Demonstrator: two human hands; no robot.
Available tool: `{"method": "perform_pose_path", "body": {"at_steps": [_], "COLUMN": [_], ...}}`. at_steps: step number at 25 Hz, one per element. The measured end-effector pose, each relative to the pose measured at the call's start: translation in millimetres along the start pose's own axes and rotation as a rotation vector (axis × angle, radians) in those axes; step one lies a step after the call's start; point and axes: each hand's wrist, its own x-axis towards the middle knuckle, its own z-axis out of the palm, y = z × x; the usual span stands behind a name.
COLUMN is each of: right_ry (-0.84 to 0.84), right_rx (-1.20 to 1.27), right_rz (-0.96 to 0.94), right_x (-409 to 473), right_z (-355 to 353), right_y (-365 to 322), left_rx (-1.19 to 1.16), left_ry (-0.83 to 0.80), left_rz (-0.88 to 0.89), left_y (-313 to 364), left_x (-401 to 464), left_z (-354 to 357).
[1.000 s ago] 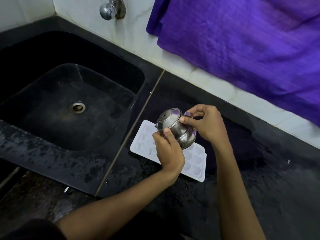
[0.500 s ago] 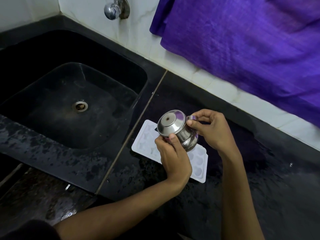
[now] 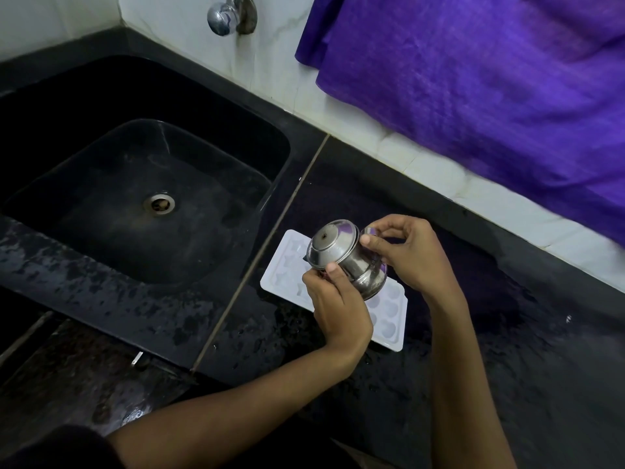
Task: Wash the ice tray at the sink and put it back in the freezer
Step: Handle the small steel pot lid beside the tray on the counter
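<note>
A white ice tray (image 3: 389, 313) lies flat on the black counter (image 3: 507, 350), just right of the sink (image 3: 145, 204). Above the tray I hold a small steel pot (image 3: 345, 258), tilted so its lid faces up and left. My left hand (image 3: 338, 306) grips the pot from below, thumb against its neck. My right hand (image 3: 406, 255) pinches its rim and handle from the right. Both hands and the pot hide the tray's middle.
The black sink has a metal drain (image 3: 159, 204) and a wet front ledge. A chrome tap (image 3: 230, 15) projects from the white tiled wall. A purple cloth (image 3: 490, 96) hangs over the wall at the right. Water drops spot the counter.
The pot and both hands have shifted slightly down and right in view, and the lid has turned a bit more toward me. The ice tray has stayed put.
</note>
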Motion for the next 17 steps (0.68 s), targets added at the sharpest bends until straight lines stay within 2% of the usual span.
{"method": "perform_pose_path", "body": {"at_steps": [17], "right_ry": [0.008], "right_rx": [0.04], "right_rz": [0.018], "right_x": [-2.1], "right_z": [-3.8], "right_y": [-2.0], "left_rx": [-0.016], "left_ry": [-0.019], "left_rz": [0.001], "left_y": [3.3], "left_x": [-1.5], "left_z": [-0.3]}}
